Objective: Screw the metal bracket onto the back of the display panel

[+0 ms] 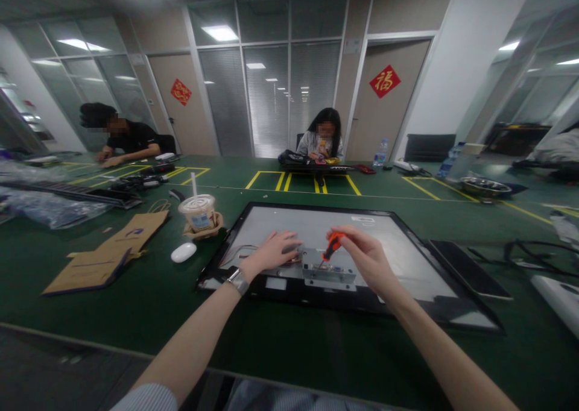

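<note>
A flat monitor panel [398, 242] lies face down on the green table, its metal back showing. A small metal bracket [328, 272] sits near its front edge. My right hand [364, 257] is closed around an orange-handled screwdriver [333, 244], whose tip points down at the bracket. My left hand [274, 249] rests on the panel just left of the bracket, fingers spread flat over a small part and some loose wires. A watch is on my left wrist.
A drink cup with a straw [198, 212], a white mouse [183, 252] and a brown paper bag [113, 248] lie to the left. A dark flat panel [470, 269] and cables lie to the right. Two people sit at the far side.
</note>
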Demonstrator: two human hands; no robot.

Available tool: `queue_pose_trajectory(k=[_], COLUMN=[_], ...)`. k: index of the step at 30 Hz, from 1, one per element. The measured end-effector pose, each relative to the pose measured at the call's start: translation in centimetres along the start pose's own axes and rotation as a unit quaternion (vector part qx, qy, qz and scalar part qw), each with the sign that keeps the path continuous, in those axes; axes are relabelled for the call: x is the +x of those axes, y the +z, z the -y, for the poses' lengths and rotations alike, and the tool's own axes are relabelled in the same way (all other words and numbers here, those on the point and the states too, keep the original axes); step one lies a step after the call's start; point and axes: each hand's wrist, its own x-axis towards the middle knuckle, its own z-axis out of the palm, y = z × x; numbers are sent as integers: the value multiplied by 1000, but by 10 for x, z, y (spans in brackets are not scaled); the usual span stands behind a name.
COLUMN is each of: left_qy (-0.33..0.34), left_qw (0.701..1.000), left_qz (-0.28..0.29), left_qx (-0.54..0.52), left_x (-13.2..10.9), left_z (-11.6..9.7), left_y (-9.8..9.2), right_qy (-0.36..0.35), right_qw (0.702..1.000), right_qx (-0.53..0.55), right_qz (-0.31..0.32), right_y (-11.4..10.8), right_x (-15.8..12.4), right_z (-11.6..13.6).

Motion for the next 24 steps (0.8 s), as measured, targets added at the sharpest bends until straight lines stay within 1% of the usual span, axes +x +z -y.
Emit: queue_pose_trajectory(k=[3,7,12,16,19,21,24], left_qy=[2,2,3,3,5,6,2], left_qw=[1000,1000,1000,1000,1000,1000,1000], left_qz=[-2,0,-3,-7,-6,-5,-2], left_qx=[0,1,5,4,5,3,1], left_x=[0,1,0,-1,0,0,-1], left_z=[0,3,2,0,1,1,0], left_y=[0,2,2,1,1,1,0], right_qy=[14,2,0,-15,-19,-32,-49], right_qw=[1000,1000,999,998,999,998,994], right_qx=[-7,-3,-34,-59,-49,-48,-76], right_qz=[13,15,26,11,8,-14,-59], right_y=[0,1,0,0,0,0,-1], right_x=[-1,-1,-1,-1,0,1,1], right_z=[3,6,7,5,4,3,2])
